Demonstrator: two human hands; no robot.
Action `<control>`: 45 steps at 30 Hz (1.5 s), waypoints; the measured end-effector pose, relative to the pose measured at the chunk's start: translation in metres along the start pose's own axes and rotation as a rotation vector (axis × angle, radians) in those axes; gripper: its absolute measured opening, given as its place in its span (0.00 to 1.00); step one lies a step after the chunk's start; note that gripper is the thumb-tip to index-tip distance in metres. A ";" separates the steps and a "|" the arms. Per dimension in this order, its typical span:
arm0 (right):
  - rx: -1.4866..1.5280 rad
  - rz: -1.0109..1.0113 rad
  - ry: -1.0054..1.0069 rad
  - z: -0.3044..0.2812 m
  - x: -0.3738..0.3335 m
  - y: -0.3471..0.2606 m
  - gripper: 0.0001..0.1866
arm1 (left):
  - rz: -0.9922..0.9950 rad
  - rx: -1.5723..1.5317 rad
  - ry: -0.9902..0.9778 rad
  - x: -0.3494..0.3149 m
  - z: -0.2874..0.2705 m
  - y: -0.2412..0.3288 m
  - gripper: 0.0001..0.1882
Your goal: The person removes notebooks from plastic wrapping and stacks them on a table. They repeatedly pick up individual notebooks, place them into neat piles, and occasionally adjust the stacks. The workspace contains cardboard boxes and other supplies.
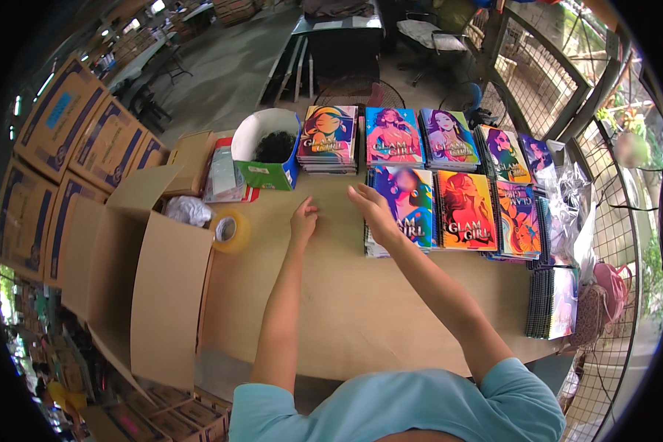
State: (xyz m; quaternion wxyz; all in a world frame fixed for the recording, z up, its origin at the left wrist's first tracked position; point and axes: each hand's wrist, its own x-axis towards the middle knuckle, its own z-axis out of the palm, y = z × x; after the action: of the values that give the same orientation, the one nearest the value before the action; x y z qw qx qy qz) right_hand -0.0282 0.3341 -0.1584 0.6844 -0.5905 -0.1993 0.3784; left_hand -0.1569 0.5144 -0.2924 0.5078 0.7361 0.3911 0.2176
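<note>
Above the middle of the table, my left hand (303,221) has loosely bent fingers, with nothing visible in it. My right hand (372,211) is open, fingers stretched out, at the left edge of a stack of spiral notebooks with a blue cover (412,210); I cannot tell whether it touches them. Beside that stack lie notebooks with an orange-red cover (467,210) and others with a multicolour cover (519,219). Behind them are stacks with yellow-orange (328,134), light blue (394,136), purple-green (450,138) and green (505,155) covers.
An open cardboard box (168,295) stands at the left, next to a roll of yellowish tape (230,231) and crumpled plastic (189,211). A white-green box (265,175) holds dark material. More notebooks (552,302) and clear plastic (573,199) lie at the right. Stacked cartons (81,140) rise at far left.
</note>
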 end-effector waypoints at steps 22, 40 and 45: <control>-0.180 0.213 0.519 0.064 0.160 0.060 0.46 | -0.144 -0.239 0.218 0.134 -0.018 0.025 0.51; -0.239 0.273 0.357 0.074 -0.131 0.126 0.53 | -0.576 -0.711 -0.175 -0.181 -0.111 -0.031 0.23; -0.352 0.319 0.055 0.013 -0.223 0.103 0.49 | -0.537 -0.775 -0.090 -0.322 -0.074 -0.021 0.22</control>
State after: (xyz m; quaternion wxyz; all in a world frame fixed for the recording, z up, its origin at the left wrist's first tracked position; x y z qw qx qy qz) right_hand -0.2077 0.1765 -0.2156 0.5076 -0.7347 -0.1477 0.4250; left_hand -0.4099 0.3042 -0.2582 0.7997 0.3739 0.4355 0.1763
